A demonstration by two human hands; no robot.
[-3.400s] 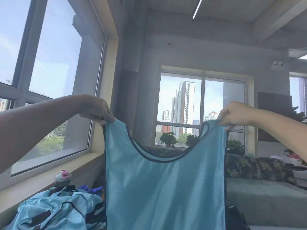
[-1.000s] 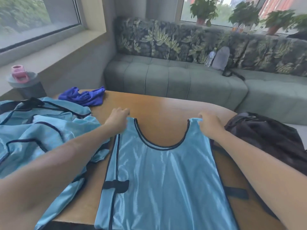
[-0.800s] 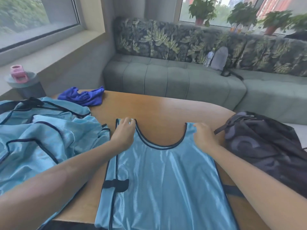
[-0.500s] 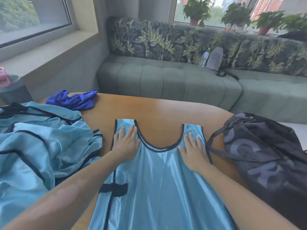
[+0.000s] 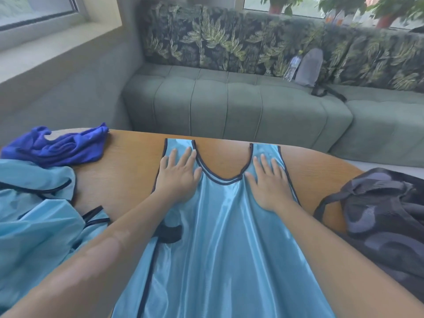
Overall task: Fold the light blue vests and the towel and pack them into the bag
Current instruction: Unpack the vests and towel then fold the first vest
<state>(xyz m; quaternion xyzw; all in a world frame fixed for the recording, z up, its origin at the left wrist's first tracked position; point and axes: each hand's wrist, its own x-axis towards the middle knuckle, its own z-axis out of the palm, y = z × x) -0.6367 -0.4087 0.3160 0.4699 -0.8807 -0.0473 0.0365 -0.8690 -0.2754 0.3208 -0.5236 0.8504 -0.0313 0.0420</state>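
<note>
Both hands lie flat with fingers spread, the left hand (image 5: 177, 177) and right hand (image 5: 269, 182) pressing the shoulder straps of the light blue vest (image 5: 220, 244) spread near the counter's (image 5: 128, 166) far edge.

rounded orange-brown wooden table (image 5: 128, 166), flat shiny light blue vest (image 5: 218, 249) at centre, heap of light blue vests (image 5: 34, 221) left, crumpled royal blue towel (image 5: 59, 146) far left, dark patterned fabric bag (image 5: 385, 216) right

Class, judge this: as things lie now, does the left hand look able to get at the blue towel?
Probably yes. The left hand lies flat on the vest, holding nothing, and bare table lies between it and the towel.
</note>
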